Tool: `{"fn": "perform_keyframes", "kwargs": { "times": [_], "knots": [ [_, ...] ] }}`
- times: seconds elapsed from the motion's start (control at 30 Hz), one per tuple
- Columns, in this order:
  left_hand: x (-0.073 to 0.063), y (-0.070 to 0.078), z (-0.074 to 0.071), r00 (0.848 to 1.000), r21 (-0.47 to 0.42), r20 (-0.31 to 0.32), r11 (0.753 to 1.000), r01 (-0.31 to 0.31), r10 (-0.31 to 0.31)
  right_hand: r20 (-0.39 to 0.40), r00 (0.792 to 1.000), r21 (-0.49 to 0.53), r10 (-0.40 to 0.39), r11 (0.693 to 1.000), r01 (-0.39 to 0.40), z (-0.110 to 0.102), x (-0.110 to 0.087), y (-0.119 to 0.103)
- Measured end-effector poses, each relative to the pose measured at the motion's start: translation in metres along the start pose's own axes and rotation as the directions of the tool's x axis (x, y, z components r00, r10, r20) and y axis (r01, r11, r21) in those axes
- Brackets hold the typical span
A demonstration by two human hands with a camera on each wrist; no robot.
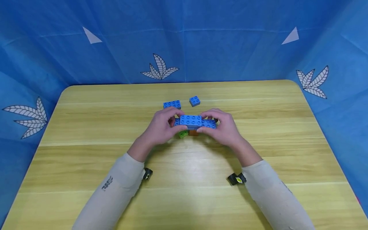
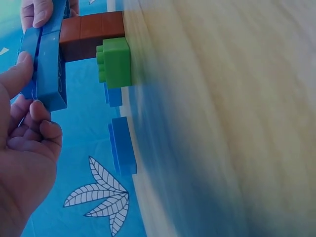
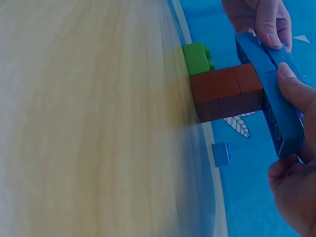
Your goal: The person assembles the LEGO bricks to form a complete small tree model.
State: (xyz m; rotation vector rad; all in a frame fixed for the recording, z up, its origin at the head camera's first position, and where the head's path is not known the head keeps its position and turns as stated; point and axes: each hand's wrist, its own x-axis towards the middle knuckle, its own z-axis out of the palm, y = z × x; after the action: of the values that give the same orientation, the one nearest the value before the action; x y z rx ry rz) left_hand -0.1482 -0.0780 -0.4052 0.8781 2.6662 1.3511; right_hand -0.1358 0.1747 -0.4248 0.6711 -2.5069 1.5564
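A stack of brown bricks stands upright on the table, with two blue bricks end to end on top, the right one and the left one. Another blue brick, studs up, lies across their joint; a thin dark seam runs under it in the wrist views. My left hand pinches the left side of this blue assembly between thumb and fingers. On the other side, my right hand grips its right part, thumb in front and fingers behind. Beside the brown stack's base sits a green brick.
Behind the hands lie a longer blue brick and a small square blue brick. The wooden table ends at a blue cloth backdrop with leaf prints. Dark wrist devices sit by the sleeves.
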Motion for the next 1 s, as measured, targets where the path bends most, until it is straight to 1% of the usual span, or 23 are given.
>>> {"fn": "perform_keyframes", "kwargs": {
  "times": [0.1, 0.23, 0.3, 0.37, 0.47, 0.53, 0.8, 0.9, 1.0],
  "knots": [
    [0.0003, 0.0004, 0.0002, 1.000, 0.014, 0.008, 1.000, 0.027, -0.027, 0.003, 1.000, 0.004, -0.004, 1.000, 0.004, -0.0007, 0.0004, -0.0001],
    [0.0004, 0.0042, -0.0013, 0.997, 0.102, 0.039, 0.992, 0.068, -0.073, 0.007, 1.000, -0.006, -0.007, 1.000, 0.007, -0.0007, 0.0010, -0.0001],
    [0.0005, 0.0065, -0.0020, 0.995, 0.148, 0.054, 0.986, 0.072, -0.080, 0.006, 1.000, -0.012, -0.006, 1.000, 0.007, -0.0007, 0.0012, -0.0007],
    [0.0005, 0.0080, -0.0023, 0.994, 0.169, 0.067, 0.983, 0.069, -0.081, 0.005, 1.000, -0.012, -0.006, 1.000, 0.006, -0.0005, 0.0015, -0.0009],
    [0.0001, 0.0089, -0.0020, 0.994, 0.147, 0.072, 0.987, 0.069, -0.081, 0.003, 1.000, -0.005, -0.010, 1.000, 0.010, -0.0001, 0.0015, -0.0011],
    [-0.0003, 0.0085, -0.0013, 0.994, 0.115, 0.067, 0.991, 0.072, -0.081, 0.002, 1.000, -0.002, -0.017, 1.000, 0.017, 0.0000, 0.0015, -0.0012],
    [-0.0012, 0.0039, 0.0030, 0.997, -0.010, 0.018, 0.997, 0.079, -0.079, -0.009, 0.999, -0.002, -0.036, 0.999, 0.036, 0.0004, 0.0016, -0.0022],
    [-0.0020, 0.0030, 0.0047, 0.997, -0.034, -0.002, 0.996, 0.082, -0.083, -0.023, 0.999, 0.003, -0.042, 0.999, 0.042, 0.0021, 0.0018, -0.0034],
    [-0.0027, 0.0021, 0.0067, 0.996, -0.034, -0.025, 0.996, 0.079, -0.080, -0.047, 0.998, 0.017, -0.041, 0.999, 0.042, 0.0051, 0.0013, -0.0039]
  ]
}}
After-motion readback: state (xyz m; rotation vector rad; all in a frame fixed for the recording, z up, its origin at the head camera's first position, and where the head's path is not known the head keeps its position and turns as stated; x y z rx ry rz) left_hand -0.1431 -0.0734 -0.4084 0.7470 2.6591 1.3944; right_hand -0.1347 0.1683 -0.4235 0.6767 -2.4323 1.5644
